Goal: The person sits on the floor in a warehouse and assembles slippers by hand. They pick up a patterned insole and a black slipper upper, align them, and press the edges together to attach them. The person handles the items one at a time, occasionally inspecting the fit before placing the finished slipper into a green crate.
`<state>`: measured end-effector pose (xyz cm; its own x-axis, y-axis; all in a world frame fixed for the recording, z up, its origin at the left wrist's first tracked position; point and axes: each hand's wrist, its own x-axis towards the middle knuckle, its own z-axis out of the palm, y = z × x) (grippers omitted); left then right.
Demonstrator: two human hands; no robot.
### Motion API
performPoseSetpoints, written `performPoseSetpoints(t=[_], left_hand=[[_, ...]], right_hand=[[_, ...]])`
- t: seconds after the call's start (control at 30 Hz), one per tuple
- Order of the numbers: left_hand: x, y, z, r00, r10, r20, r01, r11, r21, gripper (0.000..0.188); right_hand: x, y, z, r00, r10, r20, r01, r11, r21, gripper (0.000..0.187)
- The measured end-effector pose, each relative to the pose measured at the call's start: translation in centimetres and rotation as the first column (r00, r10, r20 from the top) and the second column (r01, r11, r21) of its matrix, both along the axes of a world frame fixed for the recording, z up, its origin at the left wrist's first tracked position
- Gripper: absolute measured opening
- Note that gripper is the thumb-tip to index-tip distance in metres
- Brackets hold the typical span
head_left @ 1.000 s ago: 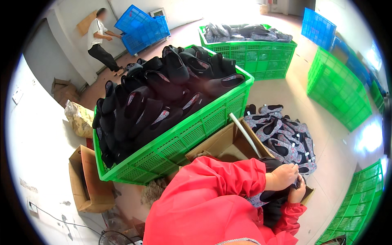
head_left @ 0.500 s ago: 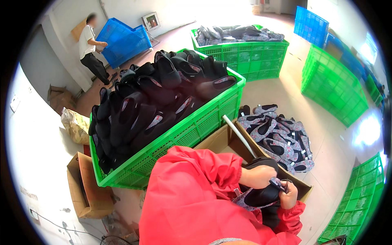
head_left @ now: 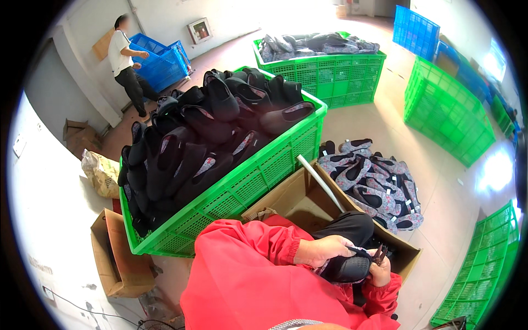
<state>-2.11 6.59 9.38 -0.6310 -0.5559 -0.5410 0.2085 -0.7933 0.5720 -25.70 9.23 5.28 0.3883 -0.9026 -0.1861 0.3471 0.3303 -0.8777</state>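
My left hand (head_left: 330, 250) pinches the edge of a slip-on fabric shoe (head_left: 352, 269), dark and mesh-textured, with patterned fabric at its rim. The shoe lies tilted over my lap. Close by its right side, my right hand (head_left: 380, 271) is closed around small dark thread snips (head_left: 380, 253), whose points stick up above the fingers. Part of the shoe is hidden by my left hand and red sleeve. Beneath the work, my black-clad knee (head_left: 349, 228) rests against an open cardboard box (head_left: 404, 254).
A green crate (head_left: 264, 184) heaped with black shoes stands ahead left; another (head_left: 308, 82) stands behind it. Grey floral shoes (head_left: 379, 187) lie piled on the floor beyond the box. A white pipe (head_left: 322, 184) leans in the box. At far left, a person (head_left: 122, 60) walks near a blue crate (head_left: 165, 69).
My left hand has moved left and down, and the shoe has turned to show its mesh-textured surface. The snips now point up. In the background, the blue crate has tipped level beside the person.
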Motion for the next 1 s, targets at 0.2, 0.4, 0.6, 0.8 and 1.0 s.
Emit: performPoseSetpoints(t=[0.2, 0.4, 0.6, 0.8, 1.0], left_hand=[[0.3, -0.2, -0.3, 0.938, 0.001, -0.347, 0.043, 0.992, 0.118, 0.022], [0.2, 0.1, 0.1, 0.892, 0.003, -0.453, 0.066, 0.988, 0.137, 0.031], [-0.7, -0.5, -2.1, 0.827, -0.03, -0.561, 0.133, 0.98, 0.144, 0.032], [-2.0, -0.8, -2.6, 0.828, 0.118, -0.548, 0.063, 0.952, 0.3, 0.033], [-1.9, -1.0, -3.1, 0.854, 0.18, -0.489, 0.0, 0.939, 0.344, 0.033]], right_hand=[[1.7, -0.8, -1.5, 0.995, -0.077, 0.064, 0.082, 0.993, -0.084, 0.02], [2.0, -2.5, -5.1, 0.988, 0.021, -0.155, -0.046, 0.986, -0.159, 0.01], [0.7, -3.4, -10.5, 0.992, 0.048, 0.116, -0.057, 0.996, 0.073, 0.013], [0.2, -3.6, -7.8, 0.876, -0.076, -0.476, -0.168, 0.877, -0.449, 0.02], [2.0, -2.1, -9.3, 0.972, -0.222, -0.073, 0.206, 0.962, -0.178, 0.028]])
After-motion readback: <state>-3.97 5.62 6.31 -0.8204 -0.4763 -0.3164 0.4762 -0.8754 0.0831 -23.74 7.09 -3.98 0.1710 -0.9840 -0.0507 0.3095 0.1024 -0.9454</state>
